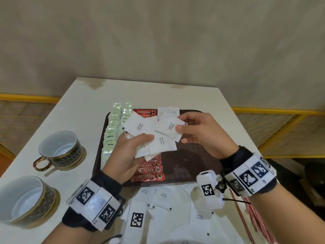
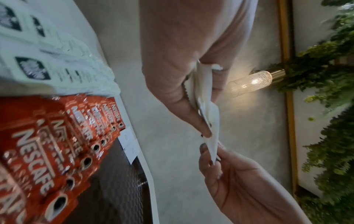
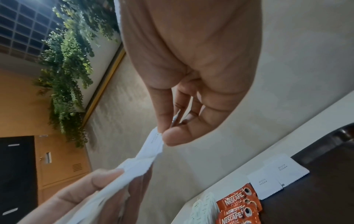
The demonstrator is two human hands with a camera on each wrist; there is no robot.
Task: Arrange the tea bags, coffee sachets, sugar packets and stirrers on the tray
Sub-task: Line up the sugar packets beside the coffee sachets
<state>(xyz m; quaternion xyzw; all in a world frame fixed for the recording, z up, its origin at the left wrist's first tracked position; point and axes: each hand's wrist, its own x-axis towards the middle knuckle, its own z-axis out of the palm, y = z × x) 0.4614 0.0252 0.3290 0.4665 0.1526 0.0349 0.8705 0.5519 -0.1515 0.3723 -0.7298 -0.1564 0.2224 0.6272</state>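
Nearest you, loose white sugar packets (image 1: pixel 163 205) lie on the tabletop (image 1: pixel 73 106) beside red stirrers (image 1: pixel 246 219). Your left hand (image 1: pixel 123 155) grips a fanned bunch of sugar packets (image 1: pixel 140 127) above the dark tray (image 1: pixel 190 166); your right hand (image 1: pixel 202 132) pinches one packet (image 1: pixel 169 126) by its corner, long axis slanting away-right. On the tray, tea bags (image 1: pixel 112 131) and Nescafe sachets (image 1: pixel 149 170) run in rows front to back; two sugar packets (image 1: pixel 168 110) lie at the far edge.

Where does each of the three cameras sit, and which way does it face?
Head: above the table, looking down at the tray; both hands show.
Left wrist: along the left hand toward the wall; the right hand shows too.
Right wrist: along the right hand; the left hand shows too.
Shared: the sugar packets.
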